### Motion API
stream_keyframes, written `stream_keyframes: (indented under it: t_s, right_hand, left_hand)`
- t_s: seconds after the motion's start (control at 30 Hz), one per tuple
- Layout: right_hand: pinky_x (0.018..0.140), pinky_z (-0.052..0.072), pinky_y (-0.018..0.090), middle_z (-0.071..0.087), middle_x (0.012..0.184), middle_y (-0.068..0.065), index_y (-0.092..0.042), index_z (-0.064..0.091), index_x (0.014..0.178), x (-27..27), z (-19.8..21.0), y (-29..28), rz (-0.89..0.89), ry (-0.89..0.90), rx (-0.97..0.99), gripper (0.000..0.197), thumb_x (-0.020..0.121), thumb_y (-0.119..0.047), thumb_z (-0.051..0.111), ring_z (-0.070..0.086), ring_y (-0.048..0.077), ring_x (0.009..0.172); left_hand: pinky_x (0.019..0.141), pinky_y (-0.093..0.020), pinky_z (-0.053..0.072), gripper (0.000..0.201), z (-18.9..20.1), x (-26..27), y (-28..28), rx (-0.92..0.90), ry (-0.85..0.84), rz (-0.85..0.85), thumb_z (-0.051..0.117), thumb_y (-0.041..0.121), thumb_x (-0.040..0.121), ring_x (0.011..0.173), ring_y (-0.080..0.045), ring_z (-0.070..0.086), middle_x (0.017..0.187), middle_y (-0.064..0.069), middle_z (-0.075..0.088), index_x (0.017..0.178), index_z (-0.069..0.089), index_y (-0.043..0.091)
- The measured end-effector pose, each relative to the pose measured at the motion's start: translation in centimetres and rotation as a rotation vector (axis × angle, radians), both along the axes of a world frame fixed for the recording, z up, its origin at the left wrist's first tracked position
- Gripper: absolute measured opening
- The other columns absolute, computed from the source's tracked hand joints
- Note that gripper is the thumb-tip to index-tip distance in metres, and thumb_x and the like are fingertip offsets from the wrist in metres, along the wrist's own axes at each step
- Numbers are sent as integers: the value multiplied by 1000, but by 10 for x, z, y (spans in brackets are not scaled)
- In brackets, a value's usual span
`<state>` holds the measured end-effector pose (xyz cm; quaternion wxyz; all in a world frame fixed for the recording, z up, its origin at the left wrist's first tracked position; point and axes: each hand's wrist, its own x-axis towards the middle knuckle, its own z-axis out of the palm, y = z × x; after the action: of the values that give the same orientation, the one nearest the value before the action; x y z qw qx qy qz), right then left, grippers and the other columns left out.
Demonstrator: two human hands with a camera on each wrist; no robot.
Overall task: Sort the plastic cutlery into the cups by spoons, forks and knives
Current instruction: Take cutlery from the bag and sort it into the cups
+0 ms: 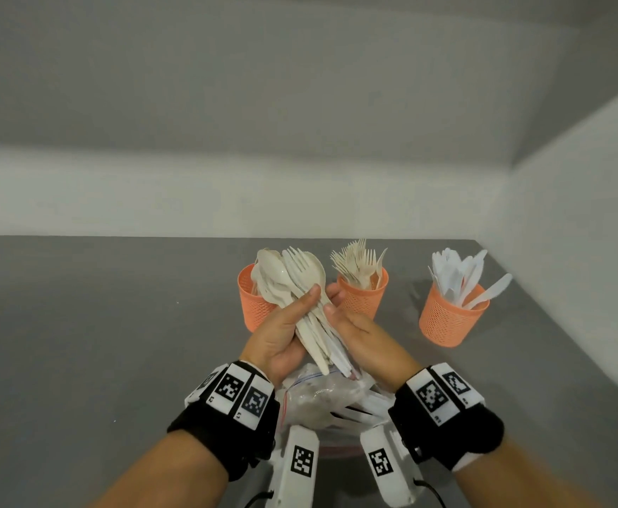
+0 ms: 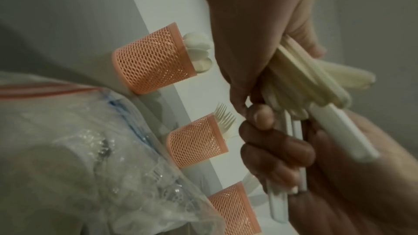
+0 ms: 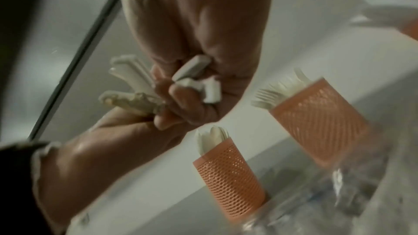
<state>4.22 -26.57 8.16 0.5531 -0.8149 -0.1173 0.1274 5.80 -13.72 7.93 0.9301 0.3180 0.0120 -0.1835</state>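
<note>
Plastic cutlery (image 1: 309, 306), a mixed bundle of spoons, forks and white-handled pieces, is held in the air above the near middle of the table (image 1: 98, 324), a plain grey surface set into the corner of a pale-walled room. Two walls (image 1: 300, 104) meet at the far right corner of the table.

Along the far edge stand three orange mesh cups. The left cup (image 1: 252, 306) holds spoons and is partly hidden behind the bundle. The middle cup (image 1: 364, 298) holds forks with tines up. The right cup (image 1: 450, 317), nearest the far right corner, holds white knives.

The left hand (image 1: 281, 335) grips the bundle: its fingers curl round the handles from below and its thumb presses across the top. The right hand (image 1: 351, 324) closes on the same bundle from the other side, its fingers (image 2: 276, 151) wrapped round several white handles, as the left wrist view shows.

Below both hands, at the near edge of the table, lies a clear zip bag (image 1: 322, 394) with more cutlery inside. Both wrists wear black bands with printed markers.
</note>
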Motion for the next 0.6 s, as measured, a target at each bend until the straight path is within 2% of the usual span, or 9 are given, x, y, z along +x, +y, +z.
stream_keyframes:
  t_s: [0.07,0.1,0.13,0.2,0.23,0.33,0.4,0.5,0.6]
  right_hand:
    - [52,52,22,70,82,11,-18,61,114,-3,4,1,5,122,127,47,97,-48,30,66,15,60]
    - [45,48,22,66,78,13,-18,57,113,-4,5,2,-2,125,135,44,97,-48,29,60,13,51]
    - [48,49,25,65,84,13,-20,52,115,-4,4,4,-29,84,83,39,98,-46,29,58,13,54]
    - [77,52,30,63,107,6,-17,45,121,-2,0,4,-136,-107,-72,31,99,-36,34,59,12,81]
    - [86,48,31,60,110,0,-15,44,122,0,-4,3,-188,-232,-112,28,98,-30,39,57,12,91]
    - [88,47,30,53,111,-6,-16,48,116,4,-12,-1,-238,-560,-154,23,93,-19,49,55,16,102]
    - [85,49,31,53,108,-3,-15,55,110,5,-13,-4,-237,-692,-241,23,90,-20,46,55,19,101]
    - [81,50,34,57,101,8,-8,63,102,6,-10,-4,-221,-734,-369,36,90,-28,35,56,23,94]
    - [81,45,28,56,100,5,-9,61,97,8,-4,-4,-178,-668,-415,39,89,-38,37,51,16,92]
  left_hand:
    - [79,-36,58,18,-1,1,-1,30,6,17,61,13,74,84,-15,72,84,-7,73,89,67,6]
    - [75,-35,59,16,-2,2,-2,55,13,26,62,12,75,82,-15,72,84,-8,72,89,65,5]
    - [73,-34,60,12,-2,4,-2,85,18,32,62,11,78,80,-16,72,85,-9,71,88,65,5]
    - [73,-33,59,8,-2,6,-2,108,23,50,58,6,84,77,-18,71,85,-11,70,86,66,4]
    - [71,-33,60,10,0,7,-3,105,24,59,56,3,86,75,-19,71,83,-11,70,85,65,3]
    - [61,-30,59,13,4,6,-3,98,9,86,52,-1,87,70,-19,72,74,-9,73,83,65,3]
    - [60,-30,59,15,5,6,-3,91,-6,104,52,-3,87,68,-18,71,71,-8,72,81,65,3]
    - [65,-30,59,17,3,6,-5,79,-16,107,52,-3,87,69,-17,71,72,-7,73,81,67,4]
    - [68,-31,59,14,2,6,-6,44,-22,93,52,-1,88,74,-18,71,79,-8,73,91,65,4]
